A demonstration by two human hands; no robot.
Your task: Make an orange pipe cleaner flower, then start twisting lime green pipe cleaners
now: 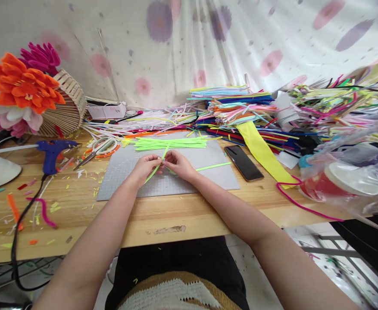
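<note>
My left hand [148, 168] pinches a bright green pipe cleaner [151, 175] above the grey cutting mat. Close beside it, my right hand [178, 165] is closed at the same spot, fingertips nearly touching the left ones. One green end sticks up between the hands, and another slants down past my left fingers. A further green length [213, 166] runs out to the right from behind my right wrist; whether it joins the held piece is hidden. Just beyond my hands, a pile of green pipe cleaners [171, 144] lies across the mat [117, 181].
Left of the mat are scissors [95, 150], a blue glue gun [53, 153] with a black cord, and colourful scraps. Orange and pink pipe-cleaner flowers [27, 86] stand at far left. A phone [243, 162], yellow ribbon [263, 150] and bundled pipe cleaners [240, 110] lie to the right.
</note>
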